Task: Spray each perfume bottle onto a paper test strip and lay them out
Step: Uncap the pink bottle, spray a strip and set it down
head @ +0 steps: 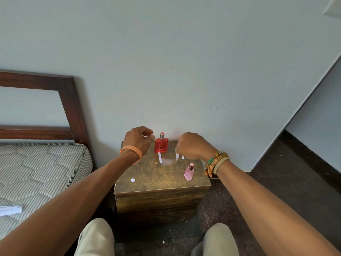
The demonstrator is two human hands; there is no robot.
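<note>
Our left hand is raised over the far left corner of the wooden stand. Its fingers are curled together, pinching a white strip that pokes out to the right toward the red bottle. That bottle stands upright at the far edge of the stand, close to the wall.

To its right, our right hand has its fingers bunched on a hanging strip, whose lower end is blurred just above the top. A flat strip lies on the stand just on the near side of the red bottle. The pink bottle stands upright near the right edge, nearer to us. A paper scrap lies toward the near left. On the mattress at the left rests a sheaf of paper.
</note>
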